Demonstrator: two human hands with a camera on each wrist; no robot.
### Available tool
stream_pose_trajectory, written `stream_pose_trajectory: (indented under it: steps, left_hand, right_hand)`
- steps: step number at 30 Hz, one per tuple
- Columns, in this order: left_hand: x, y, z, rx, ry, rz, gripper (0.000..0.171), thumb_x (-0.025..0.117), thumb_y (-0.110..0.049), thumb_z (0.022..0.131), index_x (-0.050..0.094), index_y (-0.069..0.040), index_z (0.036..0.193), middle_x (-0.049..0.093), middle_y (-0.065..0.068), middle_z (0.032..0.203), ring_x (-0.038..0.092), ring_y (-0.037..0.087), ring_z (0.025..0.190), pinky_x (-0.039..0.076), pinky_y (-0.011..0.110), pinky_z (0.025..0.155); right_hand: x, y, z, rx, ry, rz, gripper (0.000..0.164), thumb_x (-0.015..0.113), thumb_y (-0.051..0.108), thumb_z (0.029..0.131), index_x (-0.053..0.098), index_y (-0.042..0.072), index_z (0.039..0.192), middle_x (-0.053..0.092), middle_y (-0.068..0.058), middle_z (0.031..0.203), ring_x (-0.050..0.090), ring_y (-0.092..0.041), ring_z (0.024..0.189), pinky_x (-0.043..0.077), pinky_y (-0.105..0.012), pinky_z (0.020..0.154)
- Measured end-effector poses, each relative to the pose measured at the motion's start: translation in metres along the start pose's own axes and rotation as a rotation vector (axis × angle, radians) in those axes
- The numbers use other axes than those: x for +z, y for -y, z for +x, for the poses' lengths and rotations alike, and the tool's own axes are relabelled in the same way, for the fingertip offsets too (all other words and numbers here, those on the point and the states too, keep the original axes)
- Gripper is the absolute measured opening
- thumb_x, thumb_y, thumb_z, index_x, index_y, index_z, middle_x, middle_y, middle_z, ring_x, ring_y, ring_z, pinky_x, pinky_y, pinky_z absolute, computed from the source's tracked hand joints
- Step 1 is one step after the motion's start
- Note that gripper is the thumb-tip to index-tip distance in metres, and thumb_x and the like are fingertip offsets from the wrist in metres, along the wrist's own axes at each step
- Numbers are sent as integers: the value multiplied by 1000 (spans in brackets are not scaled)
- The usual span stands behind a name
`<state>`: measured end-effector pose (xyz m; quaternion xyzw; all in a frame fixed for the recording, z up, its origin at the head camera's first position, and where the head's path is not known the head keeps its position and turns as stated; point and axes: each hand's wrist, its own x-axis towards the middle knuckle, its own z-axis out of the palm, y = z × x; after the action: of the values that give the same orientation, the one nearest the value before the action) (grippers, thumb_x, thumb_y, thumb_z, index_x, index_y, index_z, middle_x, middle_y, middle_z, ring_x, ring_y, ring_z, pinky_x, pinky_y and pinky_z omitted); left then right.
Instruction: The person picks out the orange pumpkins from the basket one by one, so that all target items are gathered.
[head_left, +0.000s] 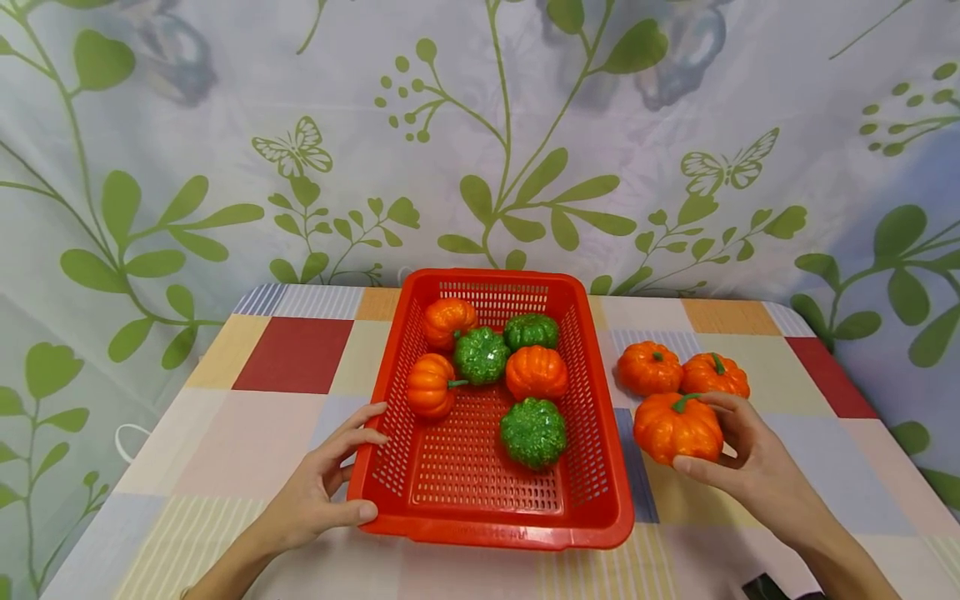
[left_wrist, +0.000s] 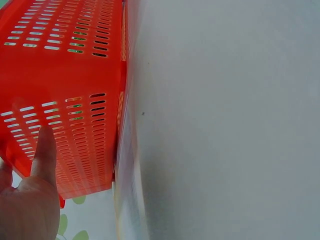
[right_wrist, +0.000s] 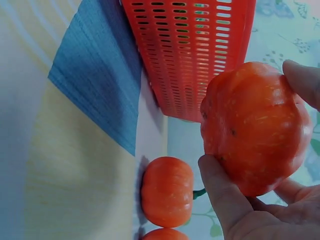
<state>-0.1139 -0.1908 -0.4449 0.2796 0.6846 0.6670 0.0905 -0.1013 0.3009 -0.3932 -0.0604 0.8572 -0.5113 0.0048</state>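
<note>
Orange pumpkin (head_left: 675,432), held aloft in right grip (head_left: 753,465); red basket (head_left: 495,535), rim held by left grip (head_left: 318,485); loading step, apparently; next move likely calls for leftward carry.

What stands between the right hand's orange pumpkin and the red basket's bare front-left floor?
The right wall of the red basket does, with a green pumpkin past it. Nothing else visible blocks the orange pumpkin in the right hand.
</note>
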Motion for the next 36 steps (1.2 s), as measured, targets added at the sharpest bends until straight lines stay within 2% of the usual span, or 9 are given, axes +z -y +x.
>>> stream_pose_trajectory:
  steps: [7,10,12,16,18,24,27,34,36]
  left_hand:
    - [0,1,-1,4,1,4,54,70,9,80,50,4,130,19,13,159,38,24,135,55,43,89]
    - [0,1,-1,9,1,7,55,70,9,80,50,4,130,20,13,159,39,24,134,55,43,89]
    - [0,2,-1,8,0,7,54,70,9,80,50,4,130,20,13,159,39,24,134,55,44,88]
    - [0,2,0,1,-1,0,54,70,9,80,50,4,130,20,11,159,41,24,133,55,44,88]
    - [-1,2,0,5,1,-2,55,70,9,80,49,5,130,20,12,159,40,25,133,55,44,87]
    - [-1,1,0,4,4,-4,55,70,9,80,49,5,130,19,12,159,38,24,135,55,45,87]
    - [-1,1,0,7,5,0,55,70,9,80,49,5,130,19,12,159,38,24,135,55,45,88]
    - [0,2,0,18,6,1,55,70,10,79,49,5,130,20,13,159,41,24,133,55,45,88]
    - [0,2,0,20,7,1,55,70,10,79,49,5,130,20,13,159,42,24,132,55,45,88]
  right_hand:
    - [0,-9,3,65,-31,-23,61,74,13,89,35,9,136,47,-14,127,56,-9,102,55,-25,76]
    - [-1,-12,5,102,-23,-58,69,75,17,89,31,9,142,43,-14,132,53,-7,104,52,-21,76]
    - [-1,-14,7,132,-8,-72,75,74,19,89,29,9,148,39,-15,138,49,-12,109,50,-20,77]
    - [-2,-16,8,186,22,-82,80,73,24,90,27,7,153,34,-20,147,41,-32,122,46,-16,78]
    - [-1,-18,9,197,22,-80,79,73,26,91,29,5,153,34,-21,149,39,-34,124,45,-13,79]
    - [0,-28,11,146,-17,-87,76,76,22,88,36,4,150,41,-18,145,46,-5,111,42,-9,83]
    - [1,-31,14,118,-28,-98,76,79,20,86,38,6,148,44,-17,141,48,-1,107,43,-10,83]
    - [2,-38,19,147,-11,-109,80,80,19,84,35,5,148,42,-23,141,50,-39,117,44,-14,80]
    - [3,-40,20,156,1,-107,80,80,18,84,34,4,148,42,-25,140,48,-45,118,44,-16,80]
